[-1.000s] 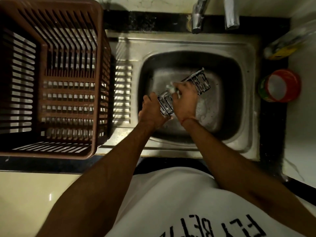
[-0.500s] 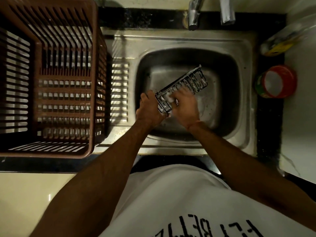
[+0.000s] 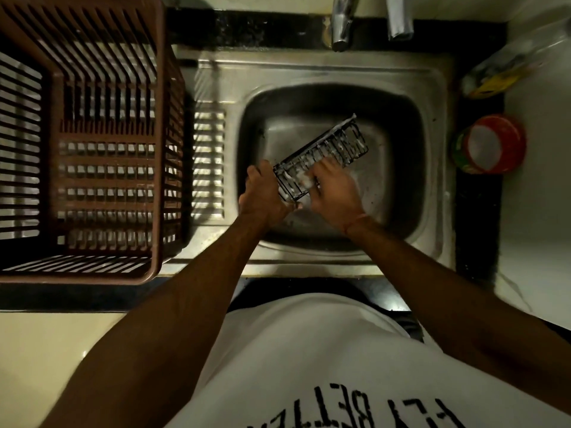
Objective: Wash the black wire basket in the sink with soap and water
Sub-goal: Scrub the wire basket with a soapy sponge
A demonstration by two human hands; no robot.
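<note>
The black wire basket (image 3: 333, 149) is long and narrow, coated in white suds, and held tilted over the steel sink (image 3: 432, 149) bowl. My left hand (image 3: 262, 196) grips its near left end. My right hand (image 3: 335, 188) holds a small pale soapy scrubber (image 3: 306, 180) pressed against the basket's side near that same end. The far end of the basket points up and to the right. No water runs from the tap (image 3: 340, 23).
A large brown slatted plastic crate (image 3: 102, 180) stands on the drainboard at the left. A red round tub (image 3: 491, 143) and a lying bottle with a yellow label (image 3: 506, 72) sit on the counter to the right. A second spout (image 3: 398, 17) is beside the tap.
My right hand has slid down the basket's side toward its near end with the scrubber. The left hand keeps its grip and the basket has shifted little.
</note>
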